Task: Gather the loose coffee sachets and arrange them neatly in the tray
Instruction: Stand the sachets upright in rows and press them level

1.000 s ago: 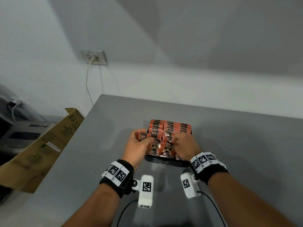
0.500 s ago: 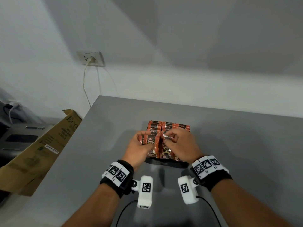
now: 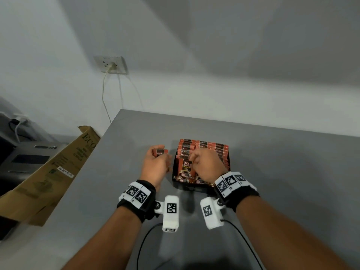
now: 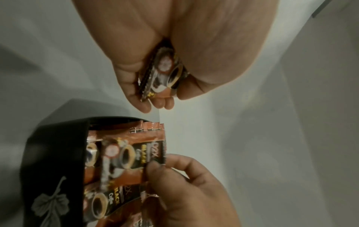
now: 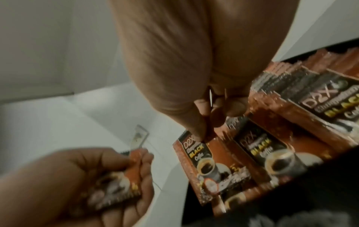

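Note:
A black tray (image 3: 194, 187) with a leaf print (image 4: 52, 201) stands mid-table, packed with rows of orange-and-black coffee sachets (image 3: 206, 146). My left hand (image 3: 155, 164) is just left of the tray, off it, gripping a small stack of sachets (image 3: 160, 152) (image 4: 163, 72) (image 5: 118, 182). My right hand (image 3: 206, 166) is over the tray's near left part and pinches the top edge of an upright front sachet (image 3: 186, 170) (image 5: 196, 155) (image 4: 136, 158). More sachets (image 5: 272, 155) stand beside it in the front row.
The grey table (image 3: 282, 172) stretches out right of and behind the tray. A cardboard box (image 3: 50, 172) leans against the table's left edge, with a grey machine (image 3: 23, 158) beyond. A wall socket (image 3: 111, 64) with a cable is on the back wall.
My left hand has drawn away leftward from the tray with its sachets. The right hand stayed over the tray and now pinches the front left sachet.

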Motion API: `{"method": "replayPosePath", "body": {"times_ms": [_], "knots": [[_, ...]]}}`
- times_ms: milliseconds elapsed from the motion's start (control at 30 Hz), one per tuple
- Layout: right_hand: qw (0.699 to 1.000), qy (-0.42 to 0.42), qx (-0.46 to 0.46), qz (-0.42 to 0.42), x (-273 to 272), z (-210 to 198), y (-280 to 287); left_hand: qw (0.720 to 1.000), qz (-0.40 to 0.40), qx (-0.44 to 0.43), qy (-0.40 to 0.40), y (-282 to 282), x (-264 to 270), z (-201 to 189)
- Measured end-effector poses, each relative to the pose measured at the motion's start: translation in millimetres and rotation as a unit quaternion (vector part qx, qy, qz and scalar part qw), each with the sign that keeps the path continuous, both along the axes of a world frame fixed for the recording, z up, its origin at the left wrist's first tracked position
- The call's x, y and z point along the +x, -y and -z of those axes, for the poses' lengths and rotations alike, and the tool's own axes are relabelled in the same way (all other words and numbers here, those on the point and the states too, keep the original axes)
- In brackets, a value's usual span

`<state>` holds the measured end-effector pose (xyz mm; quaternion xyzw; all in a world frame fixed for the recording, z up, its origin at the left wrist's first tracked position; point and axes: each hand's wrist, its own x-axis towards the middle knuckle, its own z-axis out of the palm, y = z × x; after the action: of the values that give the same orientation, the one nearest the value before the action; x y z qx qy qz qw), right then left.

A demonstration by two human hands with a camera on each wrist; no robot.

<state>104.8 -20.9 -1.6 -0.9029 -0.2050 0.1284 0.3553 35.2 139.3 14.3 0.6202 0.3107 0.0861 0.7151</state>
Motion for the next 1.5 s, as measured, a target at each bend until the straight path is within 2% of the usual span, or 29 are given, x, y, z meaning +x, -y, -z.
{"method": "replayPosePath", "body": {"times_ms": [100,200,467,567,633,667,767,900,1033,1100,1400,1500], "knots": [[0.999,-0.026,-0.024,0.009,-3.9,12.4,-12.2,1.0,-0.01,-0.017,0.002,0.3,-0.7,1.3],[0.998,-0.003,-0.066,0.003,-6.5,19.0,-20.3,1.0,-0.013,-0.016,-0.002,-0.8,-2.5,6.4],[0.995,0.046,-0.091,0.006,-13.0,26.9,-20.7,0.997,0.046,0.064,-0.008,1.0,-9.1,11.3],[0.998,0.041,0.034,0.035,-13.2,5.8,-10.4,0.994,0.089,0.067,-0.003,4.7,-10.0,8.7],[0.988,-0.045,0.148,0.025,-16.6,-15.5,-2.2,0.99,0.123,0.061,0.004,10.0,-9.5,5.5],[0.982,-0.076,0.172,0.007,-18.4,-23.8,1.6,0.989,0.138,0.058,0.009,12.9,-8.5,5.0],[0.988,-0.041,0.146,0.005,-15.5,-37.0,17.9,0.986,0.159,0.049,0.011,22.3,-5.0,0.8],[0.994,-0.018,0.074,0.078,0.9,-29.9,47.0,0.996,0.084,0.004,0.005,21.5,-0.6,-3.2],[0.999,-0.023,-0.021,0.032,-2.5,-6.5,47.2,0.997,0.075,-0.029,-0.006,21.3,-0.6,-1.1],[0.999,-0.019,-0.04,0.011,-5.9,3.8,42.1,0.997,0.074,-0.036,-0.009,24.7,-1.5,-0.3],[0.995,0.051,-0.071,0.049,-7.9,29.4,25.0,0.995,0.091,0.037,-0.02,20.4,-10.2,11.0],[0.994,0.075,-0.056,0.061,-11.3,25.0,26.8,0.992,0.114,0.061,-0.009,20.2,-11.8,13.7]]}}
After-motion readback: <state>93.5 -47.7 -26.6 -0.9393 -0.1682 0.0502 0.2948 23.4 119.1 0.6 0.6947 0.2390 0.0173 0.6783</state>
